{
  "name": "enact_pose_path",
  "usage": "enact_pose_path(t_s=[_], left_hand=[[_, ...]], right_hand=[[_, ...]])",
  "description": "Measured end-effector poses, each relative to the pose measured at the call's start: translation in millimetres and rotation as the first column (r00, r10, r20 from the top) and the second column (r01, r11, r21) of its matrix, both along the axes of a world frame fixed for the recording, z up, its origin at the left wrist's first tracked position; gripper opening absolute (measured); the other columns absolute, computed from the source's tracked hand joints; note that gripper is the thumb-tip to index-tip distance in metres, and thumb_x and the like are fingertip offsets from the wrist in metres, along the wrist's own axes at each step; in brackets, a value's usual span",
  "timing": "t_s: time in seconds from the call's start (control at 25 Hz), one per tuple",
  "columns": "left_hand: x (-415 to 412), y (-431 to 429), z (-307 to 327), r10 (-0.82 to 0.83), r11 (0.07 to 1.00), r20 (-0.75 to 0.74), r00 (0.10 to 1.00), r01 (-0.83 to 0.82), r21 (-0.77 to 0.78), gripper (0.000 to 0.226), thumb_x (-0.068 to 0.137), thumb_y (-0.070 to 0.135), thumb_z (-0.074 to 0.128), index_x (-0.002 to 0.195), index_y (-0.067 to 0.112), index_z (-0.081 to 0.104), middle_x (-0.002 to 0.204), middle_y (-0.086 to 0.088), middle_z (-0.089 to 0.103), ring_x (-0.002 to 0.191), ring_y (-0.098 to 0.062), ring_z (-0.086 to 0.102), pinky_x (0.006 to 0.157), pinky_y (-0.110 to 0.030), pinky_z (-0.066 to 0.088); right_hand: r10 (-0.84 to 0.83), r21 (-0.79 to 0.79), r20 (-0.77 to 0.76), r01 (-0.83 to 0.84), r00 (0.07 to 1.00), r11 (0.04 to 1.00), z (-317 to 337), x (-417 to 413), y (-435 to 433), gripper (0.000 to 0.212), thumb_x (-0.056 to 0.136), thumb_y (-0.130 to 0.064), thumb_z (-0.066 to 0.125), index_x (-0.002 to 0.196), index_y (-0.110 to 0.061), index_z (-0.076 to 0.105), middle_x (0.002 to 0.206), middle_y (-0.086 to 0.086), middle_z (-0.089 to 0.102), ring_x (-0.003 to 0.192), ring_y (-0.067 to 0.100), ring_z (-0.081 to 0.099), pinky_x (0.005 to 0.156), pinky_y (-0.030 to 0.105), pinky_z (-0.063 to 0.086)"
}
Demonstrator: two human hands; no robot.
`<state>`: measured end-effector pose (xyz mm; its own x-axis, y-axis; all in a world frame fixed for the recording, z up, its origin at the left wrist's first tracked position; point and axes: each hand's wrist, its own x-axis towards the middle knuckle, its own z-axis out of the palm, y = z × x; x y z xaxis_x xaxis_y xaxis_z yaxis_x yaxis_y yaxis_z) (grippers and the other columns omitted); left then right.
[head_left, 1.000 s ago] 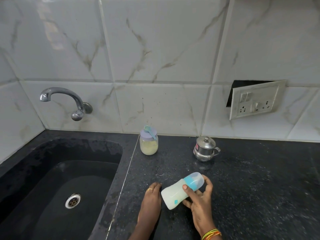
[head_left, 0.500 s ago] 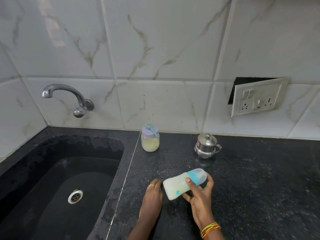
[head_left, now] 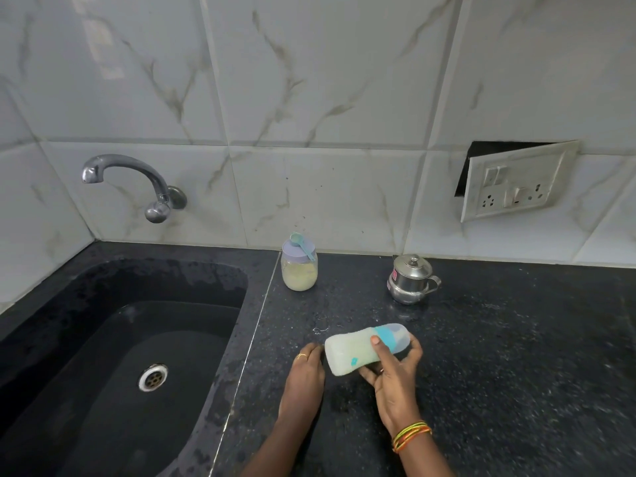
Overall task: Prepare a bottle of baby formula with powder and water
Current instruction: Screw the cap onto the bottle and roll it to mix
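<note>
A baby bottle [head_left: 354, 349] with pale milky contents, a blue collar and a clear cap lies tilted on its side, cap to the right. My right hand [head_left: 392, 376] grips it near the collar, thumb on top and fingers underneath. Just left of the bottle's base, my left hand [head_left: 304, 376] rests on the black counter with fingers curled down, holding nothing. A jar of pale powder [head_left: 299, 271] with a lilac lid stands near the wall, and a teal scoop [head_left: 303, 245] lies on that lid.
A small steel pot with lid [head_left: 411, 280] stands right of the jar. The black sink [head_left: 113, 356] and wall tap [head_left: 137, 182] are on the left. A loose socket plate [head_left: 516, 182] hangs on the tiled wall. The counter [head_left: 516, 356] stretches to the right.
The bottle has tipped a little flatter in my right hand, with the cap swinging right. My left hand stays on the counter.
</note>
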<state>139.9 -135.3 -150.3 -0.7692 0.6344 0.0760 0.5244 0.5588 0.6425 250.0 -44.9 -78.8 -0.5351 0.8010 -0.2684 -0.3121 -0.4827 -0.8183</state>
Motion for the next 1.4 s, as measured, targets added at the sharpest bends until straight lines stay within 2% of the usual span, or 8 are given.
enact_pose_path(t_s=[0.36, 0.52, 0.64, 0.8, 0.92, 1.04, 1.16, 1.4], left_hand=[[0.0, -0.2, 3.5, -0.061, 0.998, -0.068, 0.996, 0.060, -0.029, 0.038, 0.093, 0.016, 0.050, 0.131, 0.013, 0.048, 0.134, -0.005, 0.050, 0.122, -0.014, 0.048, 0.104, -0.022, 0.038], [-0.5, 0.6, 6.0, 0.000, 1.000, -0.001, 1.000, 0.000, 0.010, 0.040, 0.094, 0.009, 0.044, 0.133, 0.009, 0.047, 0.135, -0.008, 0.050, 0.121, -0.020, 0.049, 0.104, -0.033, 0.041], [0.7, -2.3, 5.6, -0.031, 0.999, -0.025, 0.999, 0.031, -0.009, 0.036, 0.092, 0.015, 0.047, 0.128, 0.016, 0.050, 0.130, -0.005, 0.054, 0.117, -0.021, 0.053, 0.099, -0.040, 0.047], [-2.0, -1.0, 1.3, -0.040, 0.998, -0.088, 0.995, 0.035, -0.054, 0.037, 0.095, 0.016, 0.044, 0.131, 0.015, 0.049, 0.134, -0.007, 0.051, 0.121, -0.022, 0.050, 0.103, -0.038, 0.042], [0.8, -1.9, 2.9, -0.059, 0.997, -0.067, 0.996, 0.055, -0.047, 0.033, 0.091, 0.016, 0.048, 0.123, 0.022, 0.053, 0.128, -0.005, 0.055, 0.117, -0.022, 0.053, 0.102, -0.041, 0.044], [0.5, -2.8, 3.3, -0.014, 1.000, -0.059, 0.998, 0.012, -0.026, 0.036, 0.094, 0.013, 0.045, 0.130, 0.012, 0.049, 0.131, -0.007, 0.052, 0.115, -0.018, 0.053, 0.096, -0.032, 0.046], [3.9, -2.9, 6.1, 0.000, 1.000, -0.007, 1.000, 0.000, -0.023, 0.033, 0.094, 0.015, 0.046, 0.126, 0.017, 0.051, 0.121, 0.000, 0.059, 0.101, -0.007, 0.058, 0.082, -0.020, 0.046], [2.3, -1.0, 5.6, 0.003, 1.000, -0.005, 1.000, -0.003, -0.008, 0.037, 0.097, 0.016, 0.041, 0.132, 0.009, 0.047, 0.134, -0.009, 0.049, 0.120, -0.024, 0.049, 0.101, -0.041, 0.044]], right_hand=[[0.099, 0.061, 0.088, -0.105, 0.991, 0.993, 2.8, -4.3, -2.5, 0.059, 0.083, 0.000, 0.065, 0.123, -0.031, 0.034, 0.111, 0.008, 0.061, 0.096, 0.023, 0.064, 0.076, 0.048, 0.056], [0.008, -0.003, 0.002, -0.008, 1.000, 1.000, 7.0, -4.9, -1.6, 0.055, 0.087, -0.002, 0.061, 0.123, -0.030, 0.030, 0.106, 0.000, 0.058, 0.095, 0.017, 0.062, 0.076, 0.048, 0.055], [0.100, 0.066, 0.062, -0.104, 0.993, 0.992, 8.9, -5.9, -3.7, 0.058, 0.084, 0.000, 0.063, 0.123, -0.031, 0.032, 0.104, 0.002, 0.060, 0.091, 0.017, 0.064, 0.079, 0.049, 0.055], [-0.002, -0.014, -0.007, 0.002, 1.000, 1.000, 5.3, -6.8, -4.8, 0.056, 0.087, -0.002, 0.062, 0.125, -0.027, 0.030, 0.106, -0.001, 0.057, 0.093, 0.016, 0.062, 0.074, 0.045, 0.056], [0.072, 0.059, 0.065, -0.076, 0.995, 0.995, 3.6, -6.6, -9.3, 0.061, 0.084, -0.001, 0.065, 0.126, -0.029, 0.032, 0.108, 0.005, 0.060, 0.094, 0.020, 0.064, 0.074, 0.045, 0.057], [-0.013, -0.067, -0.021, 0.011, 1.000, 0.998, 0.6, -8.0, -12.5, 0.052, 0.087, -0.005, 0.062, 0.122, -0.029, 0.032, 0.115, 0.005, 0.057, 0.098, 0.021, 0.062, 0.076, 0.047, 0.056], [0.039, -0.020, 0.009, -0.039, 0.999, 0.999, 0.2, -7.3, -12.6, 0.054, 0.085, -0.002, 0.064, 0.121, -0.030, 0.034, 0.107, 0.002, 0.060, 0.094, 0.020, 0.063, 0.078, 0.050, 0.055], [0.001, -0.051, -0.015, -0.002, 1.000, 0.999, 0.5, -4.5, -5.9, 0.058, 0.086, -0.003, 0.063, 0.129, -0.026, 0.032, 0.108, 0.002, 0.060, 0.096, 0.020, 0.063, 0.079, 0.050, 0.054]])
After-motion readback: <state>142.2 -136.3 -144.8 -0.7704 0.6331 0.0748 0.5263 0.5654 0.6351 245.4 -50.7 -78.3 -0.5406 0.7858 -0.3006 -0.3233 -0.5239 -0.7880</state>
